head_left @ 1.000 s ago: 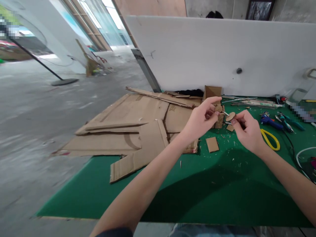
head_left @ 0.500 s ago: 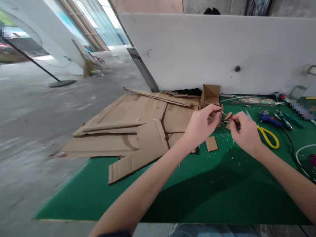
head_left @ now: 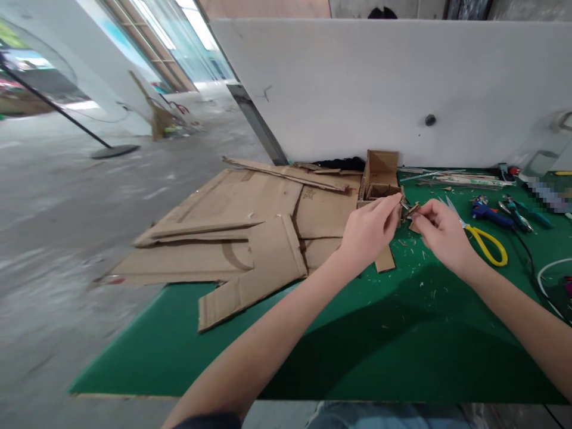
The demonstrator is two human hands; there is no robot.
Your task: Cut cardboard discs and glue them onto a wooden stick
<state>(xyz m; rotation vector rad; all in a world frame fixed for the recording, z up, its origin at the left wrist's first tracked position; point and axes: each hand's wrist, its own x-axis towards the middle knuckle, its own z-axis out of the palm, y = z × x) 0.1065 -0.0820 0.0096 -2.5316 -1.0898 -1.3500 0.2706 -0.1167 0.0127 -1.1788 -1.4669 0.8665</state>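
My left hand is closed in a pinch around something thin and shiny, too small to name. Facing it, my right hand pinches a small cardboard piece between thumb and fingertips. The two sets of fingertips almost meet above the green table, and the thin thing reaches toward the cardboard piece. Just behind my left hand stands an open cardboard box. A small flat cardboard square lies below, partly covered by that hand. Scissors with yellow handles rest open beside my right hand.
Large cardboard sheets cover the left of the green table. A blue glue gun and pliers lie at the right. Thin sticks lie along the white panel behind.
The left hand has turned and lowered slightly, showing more of the box's inside and covering more of the square. The small cardboard piece has tilted edge-on. More of the scissors shows.
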